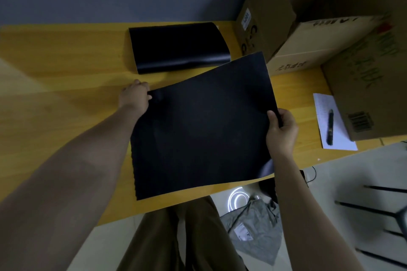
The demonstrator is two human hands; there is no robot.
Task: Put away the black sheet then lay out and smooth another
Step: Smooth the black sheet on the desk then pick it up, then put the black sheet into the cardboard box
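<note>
Right now both hands are gripping one black sheet (202, 125) over the near part of the yellow worktop (66, 61). The left hand (135, 98) is closed on the sheet's far left corner, fingers curled under and the thumb on top; the right hand (282, 130) is pinching the right edge, thumb lying on the upper face. The sheet is tilting, its near corner hanging past the worktop's near edge, and whether any part is resting on the wood is hard to tell.

A second black sheet or stack (178, 47) is lying near the far edge, its right side curling upward, just beside the cardboard boxes (308, 35) crowding the far right corner.

Risks, as I judge them: the grips are sitting on only two points, so the limp sheet is likely sagging and could crease or fold if swung quickly. Moving it toward the boxes could catch its far corner on them or nudge the curling stack. Sweeping right could brush the pen (330, 126) lying on the white paper (337, 138) at the right edge and send it rolling to the floor.
</note>
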